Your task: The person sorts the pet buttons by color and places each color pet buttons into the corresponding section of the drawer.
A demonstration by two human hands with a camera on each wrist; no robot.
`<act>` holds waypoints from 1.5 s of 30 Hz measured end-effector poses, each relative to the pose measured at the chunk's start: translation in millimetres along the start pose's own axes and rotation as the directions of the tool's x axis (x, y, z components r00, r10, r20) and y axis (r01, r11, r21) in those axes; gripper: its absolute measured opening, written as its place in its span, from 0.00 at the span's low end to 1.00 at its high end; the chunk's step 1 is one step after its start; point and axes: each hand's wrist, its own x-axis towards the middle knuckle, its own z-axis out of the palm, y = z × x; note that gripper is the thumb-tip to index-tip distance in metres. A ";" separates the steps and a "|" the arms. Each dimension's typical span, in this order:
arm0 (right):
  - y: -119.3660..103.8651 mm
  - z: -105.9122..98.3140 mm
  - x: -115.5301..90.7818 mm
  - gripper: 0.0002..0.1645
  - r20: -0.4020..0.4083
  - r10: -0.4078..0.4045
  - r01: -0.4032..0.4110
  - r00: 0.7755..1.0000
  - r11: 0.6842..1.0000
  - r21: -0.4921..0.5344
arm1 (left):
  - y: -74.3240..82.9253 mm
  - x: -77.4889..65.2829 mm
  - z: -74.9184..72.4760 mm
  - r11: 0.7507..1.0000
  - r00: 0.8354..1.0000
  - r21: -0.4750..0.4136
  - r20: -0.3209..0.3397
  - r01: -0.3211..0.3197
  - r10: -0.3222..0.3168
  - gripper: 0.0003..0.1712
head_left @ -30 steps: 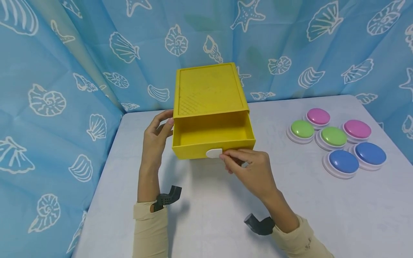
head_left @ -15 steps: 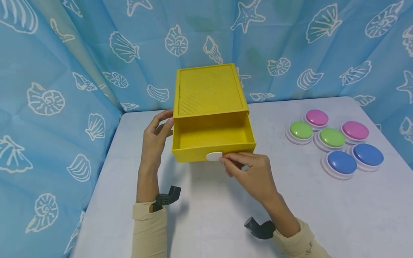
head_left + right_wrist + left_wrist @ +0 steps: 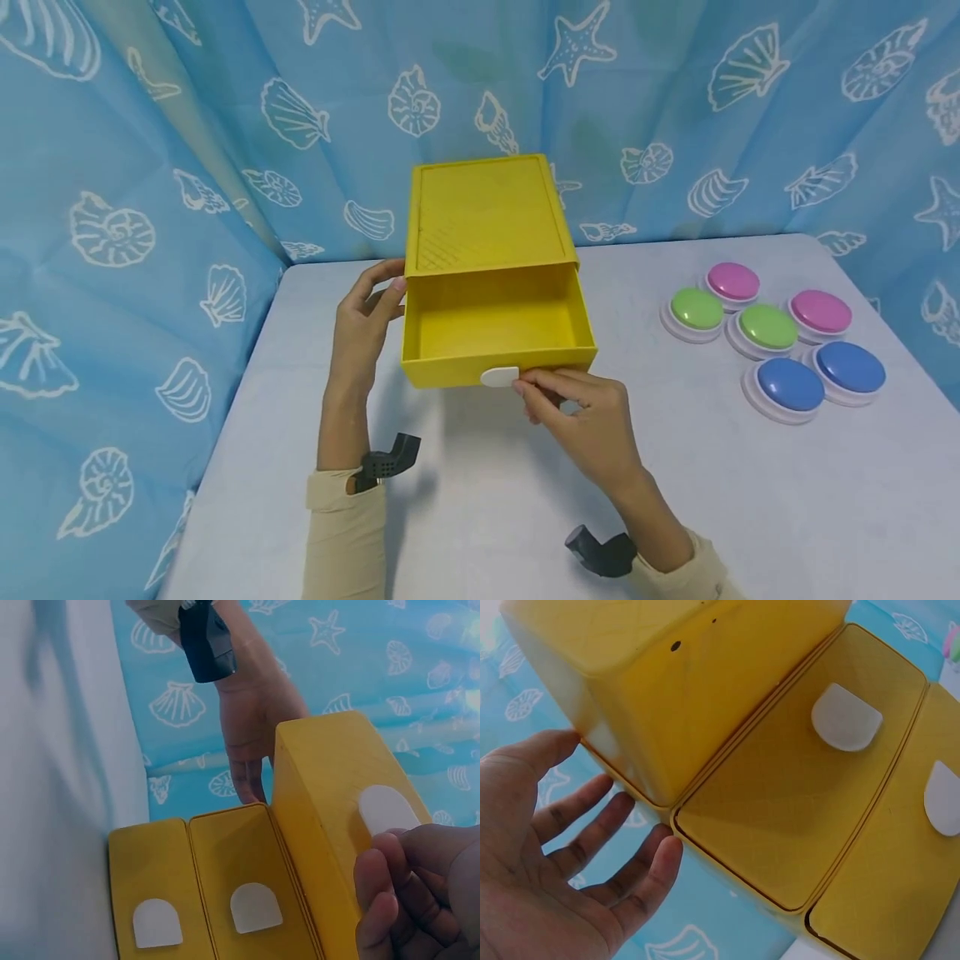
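Observation:
A yellow drawer cabinet [image 3: 487,212] stands at the back middle of the table. Its top drawer [image 3: 450,372] is pulled out toward me, with the inner floor in sight. My right hand [image 3: 588,421] pinches the edge of the white tab handle [image 3: 498,377] on that drawer's front between thumb and fingers; the right wrist view shows the same grip on the tab. At the cabinet's left side is my left hand [image 3: 362,329], its fingertips against the side wall. In the left wrist view those fingers are spread and loosely bent. Two lower drawers [image 3: 780,795] are closed.
To the right on the white table [image 3: 480,517] sit several round push buttons: pink [image 3: 733,282], green [image 3: 767,326] and blue [image 3: 790,383], on white bases. A blue curtain [image 3: 645,108] with shell prints hangs behind the cabinet and along the left side.
The top drawer has slid a little farther out toward me, and my right hand has moved with it. My left hand stays at the cabinet's side. The head view has shifted slightly.

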 end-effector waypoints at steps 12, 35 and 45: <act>42.4 -68.8 -20.4 0.10 -0.031 0.091 -0.092 0.995 0.995 -0.027 | 0.4 -2.6 -3.0 1.000 1.000 -0.011 -0.002 0.017 -0.017 0.26; 136.8 -231.0 -89.5 0.59 -0.364 0.705 -0.744 0.609 0.348 -0.570 | 2.9 -2.4 4.1 1.000 0.999 -0.002 -0.034 0.028 -0.028 0.26; 143.5 -227.5 -91.0 0.65 -0.393 0.735 -0.790 0.553 0.313 -0.528 | 0.2 -1.2 4.2 1.000 0.999 -0.008 -0.039 0.020 -0.020 0.26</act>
